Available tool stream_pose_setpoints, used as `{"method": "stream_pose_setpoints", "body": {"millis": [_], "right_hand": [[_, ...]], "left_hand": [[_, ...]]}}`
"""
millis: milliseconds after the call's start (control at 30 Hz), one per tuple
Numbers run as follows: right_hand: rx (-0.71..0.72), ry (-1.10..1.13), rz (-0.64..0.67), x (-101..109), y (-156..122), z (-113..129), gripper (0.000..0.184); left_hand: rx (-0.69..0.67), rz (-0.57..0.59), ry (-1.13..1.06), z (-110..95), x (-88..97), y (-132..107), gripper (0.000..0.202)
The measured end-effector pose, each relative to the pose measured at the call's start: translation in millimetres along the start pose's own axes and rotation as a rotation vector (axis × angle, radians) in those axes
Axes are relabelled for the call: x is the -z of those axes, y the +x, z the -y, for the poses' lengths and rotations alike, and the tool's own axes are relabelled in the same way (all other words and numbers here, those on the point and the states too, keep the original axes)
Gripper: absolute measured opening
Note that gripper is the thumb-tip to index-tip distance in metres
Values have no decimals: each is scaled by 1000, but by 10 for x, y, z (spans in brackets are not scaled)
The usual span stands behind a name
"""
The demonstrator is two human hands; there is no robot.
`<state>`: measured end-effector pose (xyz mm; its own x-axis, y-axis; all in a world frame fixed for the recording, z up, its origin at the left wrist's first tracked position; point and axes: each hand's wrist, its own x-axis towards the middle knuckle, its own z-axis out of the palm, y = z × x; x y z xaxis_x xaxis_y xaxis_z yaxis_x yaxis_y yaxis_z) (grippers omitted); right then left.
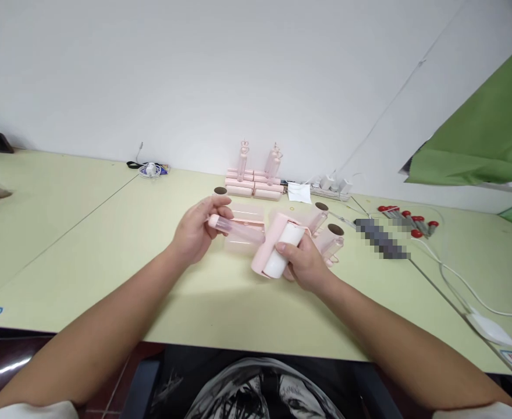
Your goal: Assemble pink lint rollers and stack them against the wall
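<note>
My left hand (195, 230) is closed around the end of a clear pink handle tube (235, 228), held level above the table. My right hand (305, 263) grips a pink lint roller head (277, 247) with a white paper roll in it; the thumb lies on the white roll. The tube's far end points at the roller head, close to it or touching. Under the tube lie clear pink covers (244, 214) on the pale green table (107, 244).
Two rolls with brown cardboard cores (331, 234) lie right of my right hand. A stack of pink roller parts (256, 180) stands by the wall. Red-capped items (406, 220), a power strip (330, 186), a white cable and a white device (489, 327) lie at the right.
</note>
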<state>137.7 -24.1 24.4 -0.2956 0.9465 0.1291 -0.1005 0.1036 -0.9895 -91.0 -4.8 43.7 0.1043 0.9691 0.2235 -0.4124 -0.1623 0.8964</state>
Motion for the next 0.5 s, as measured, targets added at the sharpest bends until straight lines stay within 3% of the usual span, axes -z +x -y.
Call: {"method": "stream_pose_setpoints", "body": {"millis": [133, 300, 400, 500], "right_hand": [[-55, 64, -15, 92, -74, -22, 36], [-9, -153, -79, 177, -81, -68, 42], [-28, -232, 29, 165, -102, -33, 41], [-54, -283, 229, 117, -140, 18, 41]], "left_hand": [[26, 144, 438, -165, 111, 11, 33], [15, 326, 995, -127, 87, -66, 28], [-14, 455, 1063, -68, -4, -137, 30], [-47, 550, 942, -22, -110, -204, 30]]}}
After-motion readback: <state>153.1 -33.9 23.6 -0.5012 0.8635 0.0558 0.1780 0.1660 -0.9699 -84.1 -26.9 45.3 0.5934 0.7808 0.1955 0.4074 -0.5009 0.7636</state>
